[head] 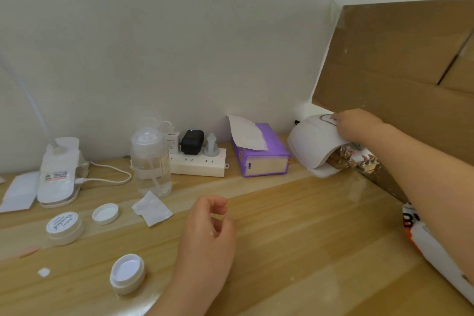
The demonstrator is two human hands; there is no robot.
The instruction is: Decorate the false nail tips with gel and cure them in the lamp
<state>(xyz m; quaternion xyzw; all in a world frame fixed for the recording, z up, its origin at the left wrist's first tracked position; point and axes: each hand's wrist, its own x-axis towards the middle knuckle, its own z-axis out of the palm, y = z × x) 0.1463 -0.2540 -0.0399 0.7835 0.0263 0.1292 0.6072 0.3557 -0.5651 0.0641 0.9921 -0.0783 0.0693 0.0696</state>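
Observation:
A white domed nail lamp point(307, 146) stands at the far right of the wooden table. Inside its opening sits a holder with several pink false nail tips point(346, 154) on metal stands, partly sticking out. My right hand point(355, 124) reaches over the lamp and a fingertip presses the panel on its top. My left hand point(207, 236) hovers over the table's middle, fingers loosely curled, holding nothing. Two white gel jars are at the left: a closed one point(64, 227) and an open one point(127, 273), with a loose lid point(105, 214) between them.
A purple tissue box point(261, 156), a power strip with plugs point(198, 164) and a clear pump bottle point(151, 161) line the wall. A folded wipe point(151, 208) lies near the bottle. A cardboard sheet point(400, 67) leans at the right. A desk lamp base point(59, 174) sits far left.

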